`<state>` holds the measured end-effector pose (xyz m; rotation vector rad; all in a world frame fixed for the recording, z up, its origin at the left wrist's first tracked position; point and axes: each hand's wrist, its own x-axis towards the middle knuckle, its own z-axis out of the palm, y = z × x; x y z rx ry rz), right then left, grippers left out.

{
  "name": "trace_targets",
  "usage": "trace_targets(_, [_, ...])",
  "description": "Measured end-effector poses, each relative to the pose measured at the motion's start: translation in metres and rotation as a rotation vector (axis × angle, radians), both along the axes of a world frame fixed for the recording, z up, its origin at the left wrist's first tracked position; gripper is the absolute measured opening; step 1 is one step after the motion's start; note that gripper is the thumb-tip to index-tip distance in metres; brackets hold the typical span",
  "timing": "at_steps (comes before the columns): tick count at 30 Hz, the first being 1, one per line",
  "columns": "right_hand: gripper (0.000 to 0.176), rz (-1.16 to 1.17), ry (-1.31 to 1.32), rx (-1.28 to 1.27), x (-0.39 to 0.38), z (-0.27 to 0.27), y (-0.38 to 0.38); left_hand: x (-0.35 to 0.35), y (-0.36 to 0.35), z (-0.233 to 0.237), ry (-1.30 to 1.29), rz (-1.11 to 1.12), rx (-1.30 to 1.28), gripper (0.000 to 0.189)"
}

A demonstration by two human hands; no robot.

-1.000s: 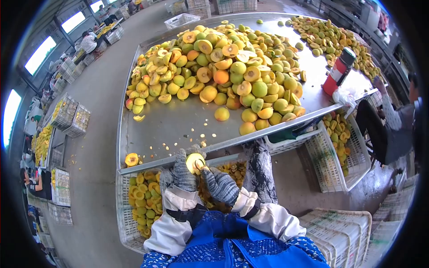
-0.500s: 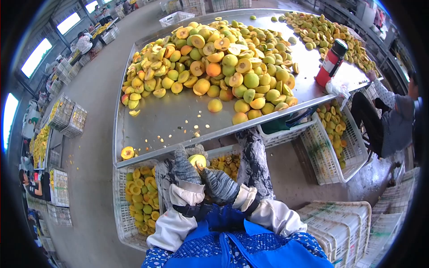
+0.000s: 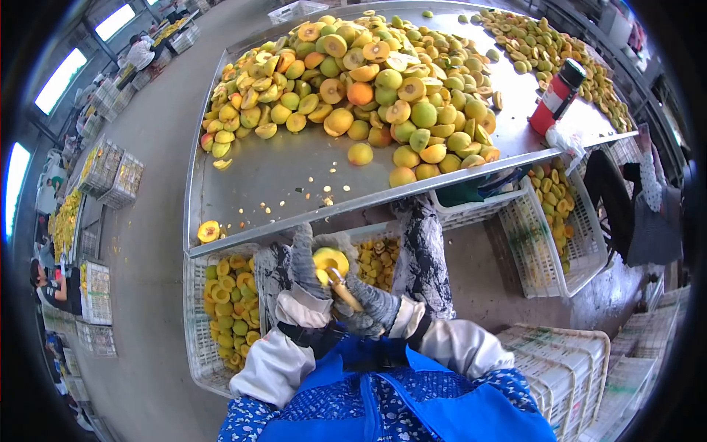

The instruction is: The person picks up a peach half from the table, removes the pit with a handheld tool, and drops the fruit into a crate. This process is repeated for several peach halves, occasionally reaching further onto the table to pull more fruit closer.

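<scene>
We look through 1 camera, worn on the head, facing forward and down across the table (image 3: 269,173). The wide view bends straight edges and darkens at its corners. We see the left hand (image 3: 303,267) and right hand (image 3: 374,300) close below, by the table's near edge, its far edge well beyond.

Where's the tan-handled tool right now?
Head view, below centre: the tan-handled tool is in the right hand, its metal end at the cut fruit in the left hand.
</scene>
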<state>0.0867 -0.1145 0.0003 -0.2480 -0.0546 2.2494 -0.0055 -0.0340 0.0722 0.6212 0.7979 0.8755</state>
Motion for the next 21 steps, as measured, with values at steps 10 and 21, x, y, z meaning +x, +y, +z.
trace_targets(10, [0.039,-0.246,-1.963,1.284,-0.024,-0.089,-0.018,-0.16,0.025,-0.075,1.851,0.278,1.138,0.033])
trace_targets(21, [0.032,0.026,-1.161,0.5,-0.007,-0.076,0.005,0.077,0.179,-0.025,1.476,-0.269,1.501,0.055])
